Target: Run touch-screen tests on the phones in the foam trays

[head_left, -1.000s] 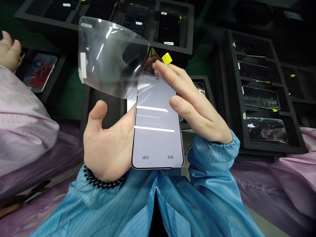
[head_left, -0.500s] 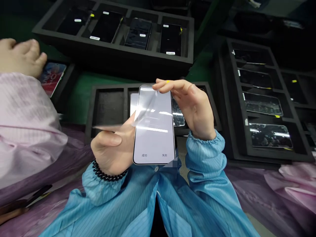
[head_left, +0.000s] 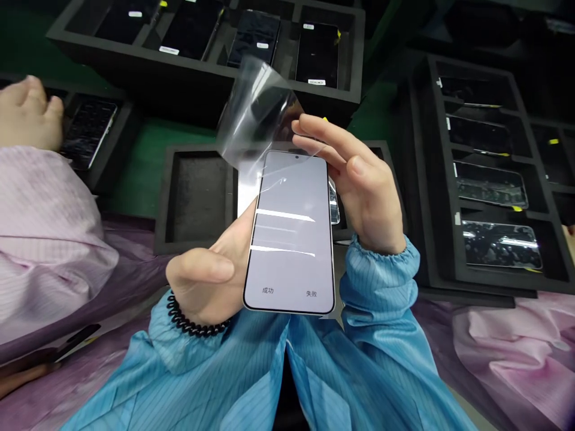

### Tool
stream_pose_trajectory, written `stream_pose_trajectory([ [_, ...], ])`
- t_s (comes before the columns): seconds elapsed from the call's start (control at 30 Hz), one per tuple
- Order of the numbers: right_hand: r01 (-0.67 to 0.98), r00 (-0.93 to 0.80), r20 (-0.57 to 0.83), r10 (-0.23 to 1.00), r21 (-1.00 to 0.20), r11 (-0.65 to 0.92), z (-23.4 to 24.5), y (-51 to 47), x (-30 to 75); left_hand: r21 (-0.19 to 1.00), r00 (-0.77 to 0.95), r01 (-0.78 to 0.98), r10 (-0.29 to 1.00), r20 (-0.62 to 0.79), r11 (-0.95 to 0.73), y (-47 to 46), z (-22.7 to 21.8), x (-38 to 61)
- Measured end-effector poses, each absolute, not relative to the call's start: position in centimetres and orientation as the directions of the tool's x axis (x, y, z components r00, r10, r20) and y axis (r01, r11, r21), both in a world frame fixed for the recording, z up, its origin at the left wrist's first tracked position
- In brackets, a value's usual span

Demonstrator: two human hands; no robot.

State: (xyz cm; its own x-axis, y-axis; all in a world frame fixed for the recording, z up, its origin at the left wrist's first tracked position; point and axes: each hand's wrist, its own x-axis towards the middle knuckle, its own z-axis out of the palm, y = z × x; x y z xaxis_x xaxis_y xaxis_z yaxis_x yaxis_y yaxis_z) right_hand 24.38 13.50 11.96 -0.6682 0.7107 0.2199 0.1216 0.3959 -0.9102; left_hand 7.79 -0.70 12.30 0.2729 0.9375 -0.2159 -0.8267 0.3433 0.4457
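Observation:
My left hand point(head_left: 206, 278) holds a smartphone point(head_left: 294, 239) from behind and along its left edge, the thumb standing apart from it. The phone is tilted towards me, and its lit pale screen shows two short Chinese labels near the bottom and bright reflections. Above its top end a clear protective film point(head_left: 258, 111) curls up and to the left. My right hand point(head_left: 359, 173) is at the phone's upper right, its fingers bent over the film's right edge beside a small yellow tab. Exactly where the fingers pinch the film is partly hidden.
Below the phone lies a black foam tray point(head_left: 162, 197) with another phone partly hidden in it. A raised tray point(head_left: 202, 57) of phones stands behind, and stacked trays point(head_left: 453, 239) at right. A co-worker's hand point(head_left: 31, 117) is near a phone point(head_left: 90, 131) at left.
The film has swung from the phone's left side up beyond its top, baring the screen. My right hand has moved slightly up and right. The co-worker's hand at left has moved left.

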Motion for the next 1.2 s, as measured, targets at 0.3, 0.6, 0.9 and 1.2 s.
stream_pose_trajectory([
  [0.3, 0.053, -0.821, 0.278, 0.499, -0.833, 0.551, 13.4, 12.9, 24.8, 0.497, 0.344, -0.774, 0.920, -0.188, 0.391, -0.2, 13.2, 7.9],
  [0.6, 0.123, -0.837, 0.199, 0.509, -0.838, 0.531, 14.2, 12.1, 24.7, 0.542, 0.357, -0.754, 0.924, -0.134, 0.370, -0.8, 12.1, 6.7],
  [0.9, 0.134, -0.800, 0.198, 0.566, -0.861, 0.491, 14.5, 12.1, 24.0, 0.537, 0.313, -0.762, 0.932, -0.183, 0.361, -0.7, 12.1, 6.8],
  [1.2, 0.028, -0.532, 0.276, 0.800, -0.939, 0.342, 12.3, 11.6, 24.9, 0.602, 0.270, -0.709, 0.930, -0.248, 0.367, -0.9, 9.8, 6.6],
])
